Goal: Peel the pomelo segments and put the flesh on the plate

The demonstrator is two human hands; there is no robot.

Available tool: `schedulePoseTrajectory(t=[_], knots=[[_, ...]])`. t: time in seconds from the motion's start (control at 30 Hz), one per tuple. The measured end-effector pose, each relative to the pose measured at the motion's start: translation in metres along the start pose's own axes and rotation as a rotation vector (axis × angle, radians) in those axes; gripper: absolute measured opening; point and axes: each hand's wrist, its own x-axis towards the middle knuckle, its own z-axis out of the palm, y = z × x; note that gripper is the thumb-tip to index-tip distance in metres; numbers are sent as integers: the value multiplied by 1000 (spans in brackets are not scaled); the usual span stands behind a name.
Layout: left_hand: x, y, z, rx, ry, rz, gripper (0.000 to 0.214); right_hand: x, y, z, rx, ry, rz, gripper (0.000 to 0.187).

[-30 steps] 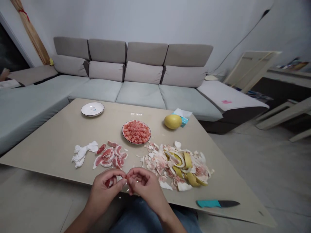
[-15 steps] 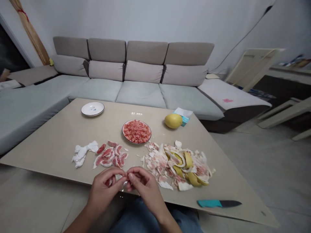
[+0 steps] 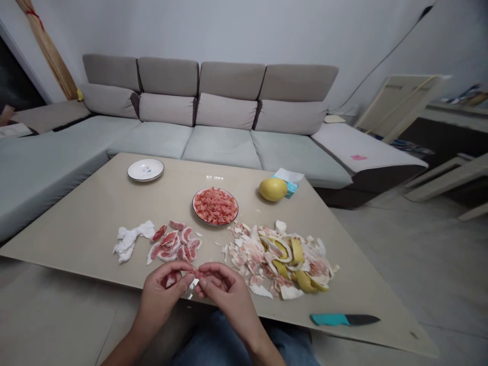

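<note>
My left hand [image 3: 163,292] and my right hand [image 3: 221,287] meet at the near edge of the beige table [image 3: 95,213]. Both are closed on one pink pomelo segment [image 3: 170,279], their fingertips pinching at its membrane. Just beyond my hands lie several pink pomelo segments [image 3: 173,243]. A plate of peeled pomelo flesh [image 3: 215,205] stands past them. To the right spreads a heap of yellow peel and white pith [image 3: 280,254].
A crumpled white tissue [image 3: 129,240] lies left of the segments. An empty white plate [image 3: 145,169] sits far left, a whole yellow pomelo [image 3: 273,189] and a tissue pack [image 3: 290,179] far right. A teal-handled knife [image 3: 343,319] lies near the front edge. A grey sofa [image 3: 213,117] stands behind.
My hands have drifted slightly lower and left while still working the segment between the fingertips. Nothing on the table has moved.
</note>
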Motion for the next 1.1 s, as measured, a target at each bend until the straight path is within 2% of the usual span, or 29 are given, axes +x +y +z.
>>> schedulePoseTrajectory(t=[0.3, 0.6, 0.9, 1.1], knots=[[-4, 2, 10, -52, 80, -3, 10, 4, 9, 8, 72, 186, -43, 33], [4, 1, 4, -25, 65, -42, 11, 6, 15, 2, 186, 128, -7, 33], [8, -9, 4, -106, -98, -249, 27, 13, 17, -4, 297, 185, 28, 31], [10, -8, 4, -217, -156, -288, 31, 14, 17, -4, 262, 144, 38, 32]])
